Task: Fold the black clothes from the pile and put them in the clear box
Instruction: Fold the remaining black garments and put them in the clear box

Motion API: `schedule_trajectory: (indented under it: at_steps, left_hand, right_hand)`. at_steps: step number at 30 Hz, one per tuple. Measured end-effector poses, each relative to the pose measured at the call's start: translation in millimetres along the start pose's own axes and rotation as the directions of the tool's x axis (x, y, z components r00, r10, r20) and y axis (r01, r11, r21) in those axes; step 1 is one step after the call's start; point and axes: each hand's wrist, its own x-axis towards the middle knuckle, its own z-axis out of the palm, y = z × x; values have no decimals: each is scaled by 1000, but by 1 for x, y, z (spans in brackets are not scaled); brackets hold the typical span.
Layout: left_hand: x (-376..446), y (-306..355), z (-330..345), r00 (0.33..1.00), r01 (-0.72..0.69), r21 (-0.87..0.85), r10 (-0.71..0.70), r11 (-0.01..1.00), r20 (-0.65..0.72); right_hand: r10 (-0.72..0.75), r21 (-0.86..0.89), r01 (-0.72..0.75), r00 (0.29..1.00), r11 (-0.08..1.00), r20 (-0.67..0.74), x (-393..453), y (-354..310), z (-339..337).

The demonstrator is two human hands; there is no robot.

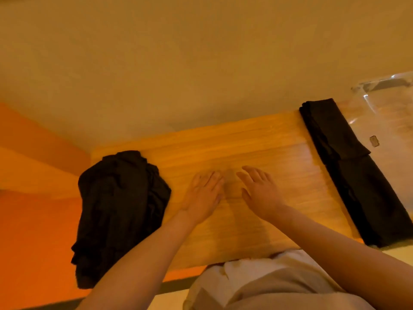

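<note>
A crumpled pile of black clothes point(118, 211) lies on the left end of the wooden table point(257, 142) and hangs over its left edge. Two folded black garments point(348, 171) lie in a row along the table's right side. The clear box point(388, 121) stands at the far right, partly cut off by the frame edge. My left hand point(204, 194) lies flat on the bare wood with straight fingers, just right of the pile. Beside it, my right hand point(260, 192) has spread fingers over the table's middle. Neither hand holds anything.
A plain wall rises right behind the table's far edge. Orange floor or furniture shows to the left of the table. My light-coloured clothing point(268, 285) is at the table's near edge.
</note>
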Motion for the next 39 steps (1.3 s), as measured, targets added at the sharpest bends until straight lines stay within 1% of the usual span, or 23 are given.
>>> schedule_trajectory:
  at_steps: [3, 6, 9, 11, 14, 17, 20, 22, 26, 28, 31, 32, 33, 34, 36, 37, 39]
  left_hand:
    - [-36, -8, 7, 989, 146, 40, -145, 988, -16]
    - [-67, -11, 11, 945, 323, -63, -325, 944, -31]
    - [-98, -10, 17, 870, 472, -137, -485, 871, -87]
    - [-120, -10, 20, 811, 559, -135, -573, 818, -116]
    - [-151, -8, 24, 726, 671, -100, -679, 734, -111]
    - [-175, -7, 27, 658, 747, -83, -752, 659, -49]
    - [-191, -4, 32, 584, 806, -85, -810, 586, -50]
    - [-197, 0, 34, 534, 834, -123, -843, 538, -60]
    - [-200, 5, 28, 410, 885, -228, -911, 406, -32]
    - [-204, 4, 30, 373, 907, -204, -927, 369, -19]
    - [-215, -4, 34, 306, 939, -186, -951, 291, 56]
    - [-219, -6, 34, 290, 944, -185, -955, 274, 63]
    - [-222, -8, 35, 289, 944, -185, -955, 274, 59]
    - [-224, -10, 37, 304, 938, -184, -952, 292, 36]
    - [-227, -11, 41, 350, 916, -191, -935, 353, -50]
    - [-227, -11, 40, 361, 907, -190, -927, 375, -103]
    - [-223, -10, 36, 365, 886, -220, -907, 407, -210]
  right_hand:
    - [-140, -39, 140, 990, 989, 13, 11, -24, 9]
    - [-265, -109, 267, 964, 958, 37, 19, -47, 18]
    - [-373, -171, 381, 925, 909, 75, 25, -70, 25]
    - [-448, -182, 459, 889, 870, 99, 29, -84, 29]
    - [-533, -187, 547, 837, 816, 122, 35, -104, 32]
    - [-606, -165, 623, 782, 764, 147, 36, -124, 36]
    - [-658, -123, 677, 735, 726, 165, 38, -140, 45]
    - [-681, -113, 704, 708, 701, 187, 40, -149, 46]
    - [-727, -44, 762, 633, 646, 266, 43, -162, 52]
    - [-729, -35, 765, 625, 643, 279, 44, -164, 55]
    - [-707, -57, 772, 607, 633, 363, 40, -164, 55]
    - [-710, -52, 772, 607, 633, 358, 39, -162, 57]
    - [-718, -42, 771, 610, 636, 334, 37, -159, 59]
    - [-723, -32, 767, 617, 641, 312, 36, -157, 60]
    - [-708, -42, 758, 625, 650, 329, 35, -155, 59]
    - [-710, -46, 760, 626, 649, 323, 35, -155, 59]
    - [-726, -34, 759, 634, 651, 265, 34, -159, 55]
